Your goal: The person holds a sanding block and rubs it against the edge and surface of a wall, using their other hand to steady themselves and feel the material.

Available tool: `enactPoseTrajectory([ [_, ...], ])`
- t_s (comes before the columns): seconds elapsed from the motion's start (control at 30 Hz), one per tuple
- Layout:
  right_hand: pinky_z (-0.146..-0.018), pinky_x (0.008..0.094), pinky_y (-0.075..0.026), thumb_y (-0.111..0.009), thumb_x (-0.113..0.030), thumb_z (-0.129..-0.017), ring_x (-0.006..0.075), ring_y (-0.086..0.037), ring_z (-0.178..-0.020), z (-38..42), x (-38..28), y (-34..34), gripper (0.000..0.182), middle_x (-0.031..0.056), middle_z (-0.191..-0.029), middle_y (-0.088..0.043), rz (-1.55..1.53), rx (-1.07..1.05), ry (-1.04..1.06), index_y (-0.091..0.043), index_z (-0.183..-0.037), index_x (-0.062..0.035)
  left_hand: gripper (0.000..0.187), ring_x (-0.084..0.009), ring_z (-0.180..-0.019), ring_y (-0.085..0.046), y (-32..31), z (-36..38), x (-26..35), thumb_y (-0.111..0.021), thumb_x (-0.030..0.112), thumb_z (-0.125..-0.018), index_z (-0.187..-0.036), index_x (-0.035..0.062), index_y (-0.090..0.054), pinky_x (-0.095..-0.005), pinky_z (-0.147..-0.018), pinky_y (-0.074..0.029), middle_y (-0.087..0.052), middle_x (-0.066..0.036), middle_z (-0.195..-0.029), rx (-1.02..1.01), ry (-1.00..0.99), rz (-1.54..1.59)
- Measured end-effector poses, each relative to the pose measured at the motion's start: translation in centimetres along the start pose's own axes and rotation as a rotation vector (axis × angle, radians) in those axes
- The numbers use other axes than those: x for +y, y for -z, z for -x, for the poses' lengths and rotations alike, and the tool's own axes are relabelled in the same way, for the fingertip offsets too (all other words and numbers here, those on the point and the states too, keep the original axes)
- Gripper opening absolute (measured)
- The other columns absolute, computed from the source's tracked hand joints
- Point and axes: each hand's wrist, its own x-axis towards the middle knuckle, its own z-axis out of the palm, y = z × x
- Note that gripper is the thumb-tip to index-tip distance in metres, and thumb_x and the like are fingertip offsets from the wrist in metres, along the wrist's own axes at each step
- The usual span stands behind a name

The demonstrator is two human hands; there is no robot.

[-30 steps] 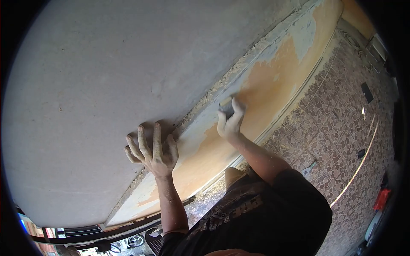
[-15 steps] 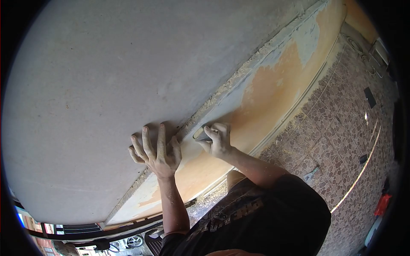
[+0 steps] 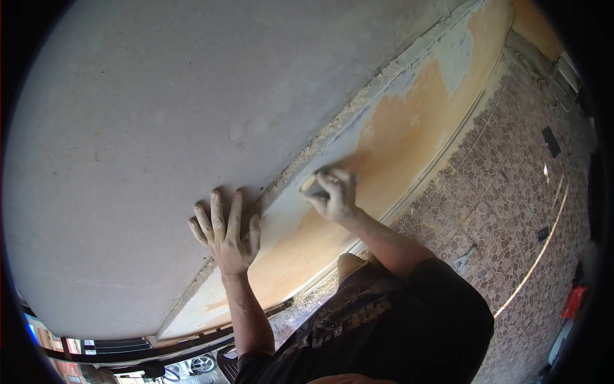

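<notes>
**Block (image 3: pixel 309 184) in My Right Hand (image 3: pixel 334 194), My Left Hand (image 3: pixel 230 244) Spread on Grey**

My right fingers, slightly blurred and coated in pale powder, curl around the small block, dark-sided with a yellowish end, at the pale band along the left edge of a curved panel (image 3: pixel 409 134). To the left, my other fingers fan out, gripping nothing, flat on a broad, matte grey surface (image 3: pixel 134 153). A rough, crumbly ridge (image 3: pixel 332 131) runs between the two surfaces, from near left to far right. Ragged orange and grey-white patches mottle the panel, whose right edge is a narrow lip. Nearest me is my dark printed shirt (image 3: pixel 409 326). Beyond the lip, to the right, spreads a floor (image 3: pixel 480 185) patterned like irregular brown stones, with a flat, dark rectangular piece (image 3: pixel 551 142) on its far side.
</notes>
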Motion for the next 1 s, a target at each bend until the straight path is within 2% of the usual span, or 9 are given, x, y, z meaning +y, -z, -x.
enactPoseTrajectory([
  [0.1, -0.083, 0.0384, -0.045, -0.065, -0.012, -0.097, 0.0268, -0.051, -0.097, -4.6, 5.4, 0.4, 0.046, 0.0153, -0.108, -0.051, -0.388, 0.461, -0.834, -0.043, -0.133, 0.0065, 0.048, -0.0395, -0.155, -0.007, 0.1, 1.2, -1.0, -0.060, 0.043, -0.095, -0.140, 0.0269, -0.062, -0.0582, -0.121, 0.007, -0.029, -0.010, -0.165, -0.029, -0.028, -0.087],
  [0.2, -0.080, 0.0361, -0.046, -0.062, -0.010, -0.098, 0.0259, -0.052, -0.095, -5.3, 4.4, 0.4, 0.045, 0.0160, -0.107, -0.050, -0.215, 0.432, -0.748, -0.041, -0.134, 0.0080, 0.048, -0.0414, -0.155, -0.005, 0.0, 0.8, -0.3, -0.058, 0.044, -0.096, -0.142, 0.0268, -0.060, -0.0608, -0.120, 0.007, -0.025, -0.011, -0.166, 0.016, -0.060, -0.144],
  [0.4, -0.089, 0.0478, -0.039, -0.084, -0.021, -0.080, 0.0296, -0.051, -0.101, 3.4, 0.3, -0.1, 0.072, 0.0156, -0.112, -0.050, -0.062, -0.064, 0.026, -0.045, -0.137, -0.0015, 0.047, -0.0387, -0.155, -0.002, -0.5, 0.6, 0.0, -0.061, 0.043, -0.093, -0.139, 0.0346, -0.061, -0.0595, -0.120, 0.012, -0.026, -0.008, -0.166, 0.042, 0.018, -0.094],
  [0.47, -0.086, 0.0463, -0.041, -0.081, -0.022, -0.084, 0.0284, -0.053, -0.097, 0.1, 2.3, 0.6, 0.063, 0.0142, -0.111, -0.050, 0.092, 0.087, -0.175, -0.047, -0.134, -0.0018, 0.047, -0.0386, -0.155, -0.002, -0.7, 0.9, -0.3, -0.063, 0.043, -0.092, -0.138, 0.0350, -0.062, -0.0604, -0.119, 0.012, -0.026, -0.008, -0.166, 0.029, 0.023, -0.073],
  [0.53, -0.083, 0.0441, -0.043, -0.076, -0.019, -0.089, 0.0282, -0.053, -0.096, -2.4, 6.4, -0.2, 0.059, 0.0148, -0.112, -0.049, -0.165, 0.385, -0.701, -0.045, -0.135, 0.0013, 0.047, -0.0385, -0.155, -0.002, -0.6, 0.5, 0.1, -0.064, 0.044, -0.092, -0.138, 0.0347, -0.062, -0.0603, -0.119, 0.012, -0.026, -0.008, -0.166, 0.033, 0.022, -0.088],
  [0.63, -0.080, 0.0418, -0.045, -0.073, -0.015, -0.090, 0.0287, -0.052, -0.098, -4.4, 4.5, -0.3, 0.059, 0.0153, -0.114, -0.048, -0.189, 0.409, -0.746, -0.042, -0.137, 0.0035, 0.047, -0.0400, -0.155, -0.002, -0.5, 0.5, 0.1, -0.062, 0.045, -0.093, -0.138, 0.0311, -0.062, -0.0608, -0.119, 0.012, -0.025, -0.010, -0.166, 0.045, 0.001, -0.107],
  [0.77, -0.090, 0.0471, -0.036, -0.080, -0.019, -0.083, 0.0292, -0.049, -0.102, 2.2, -4.9, -1.1, 0.065, 0.0147, -0.117, -0.049, -0.178, -0.060, -0.145, -0.047, -0.137, -0.0021, 0.048, -0.0416, -0.155, -0.002, -0.5, 0.5, 0.1, -0.060, 0.045, -0.095, -0.139, 0.0278, -0.062, -0.0613, -0.118, 0.012, -0.024, -0.012, -0.166, 0.030, -0.015, -0.118],
  [0.87, -0.090, 0.0482, -0.035, -0.080, -0.018, -0.082, 0.0270, -0.048, -0.103, 0.6, -2.5, -0.3, 0.063, 0.0144, -0.119, -0.049, -0.159, -0.096, -0.033, -0.050, -0.136, -0.0042, 0.046, -0.0367, -0.156, -0.001, -0.4, 1.0, -0.2, -0.063, 0.046, -0.092, -0.137, 0.0341, -0.064, -0.0589, -0.120, 0.013, -0.026, -0.007, -0.166, 0.006, 0.025, -0.076],
  [1.0, -0.076, 0.0394, -0.049, -0.070, -0.010, -0.091, 0.0265, -0.049, -0.101, -7.0, 3.3, 0.4, 0.052, 0.0157, -0.115, -0.046, -0.308, 0.381, -0.719, -0.046, -0.136, 0.0044, 0.046, -0.0364, -0.156, -0.002, -0.4, 0.6, 0.2, -0.063, 0.045, -0.092, -0.136, 0.0346, -0.064, -0.0583, -0.120, 0.014, -0.029, -0.008, -0.165, 0.042, 0.015, -0.069],
])
